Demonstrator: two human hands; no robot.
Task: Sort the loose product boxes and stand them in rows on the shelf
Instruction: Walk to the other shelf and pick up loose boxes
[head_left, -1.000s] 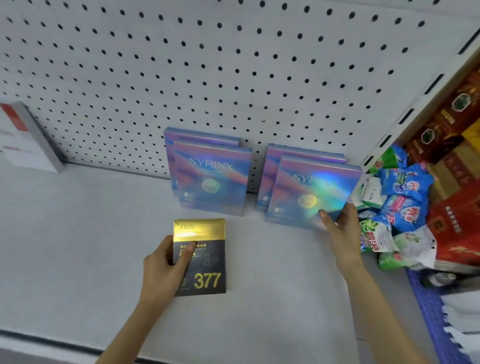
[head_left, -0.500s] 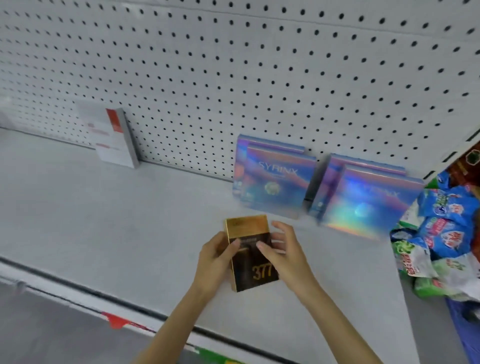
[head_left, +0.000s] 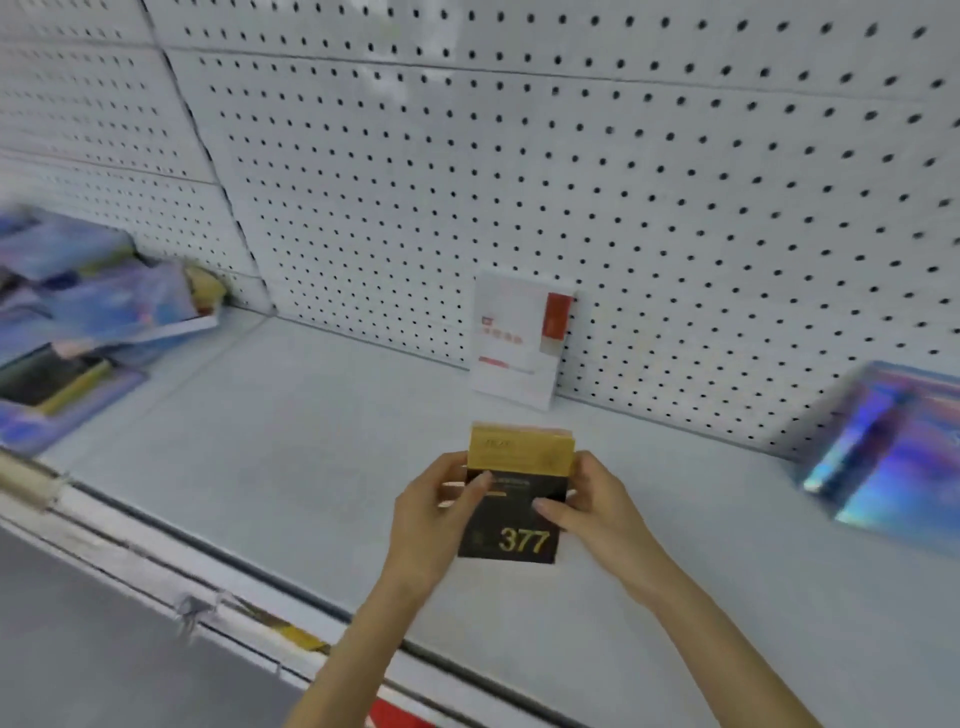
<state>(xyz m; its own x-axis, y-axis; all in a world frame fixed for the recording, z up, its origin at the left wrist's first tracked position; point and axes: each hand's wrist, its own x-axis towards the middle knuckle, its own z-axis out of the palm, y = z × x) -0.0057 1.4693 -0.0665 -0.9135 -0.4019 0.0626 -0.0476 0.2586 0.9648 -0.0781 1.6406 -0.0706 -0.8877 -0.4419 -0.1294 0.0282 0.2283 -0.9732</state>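
black-gold box (head_left: 511, 512) pinched by L hand (head_left: 434, 525) + R hand (head_left: 597, 512), upright, for standing | shelf (head_left: 311, 441) mid, nr front edge | white box (head_left: 522, 340) leant at back wall

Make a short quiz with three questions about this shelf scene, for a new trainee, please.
1. True or false: only the left hand holds the black and gold box.
2. Which number is printed on that box? A 377, B 733, C 307.
3. Fill in: the white and red box stands upright in front of the ____.
Key: 1 false, the right hand grips it too; 2 A; 3 pegboard.
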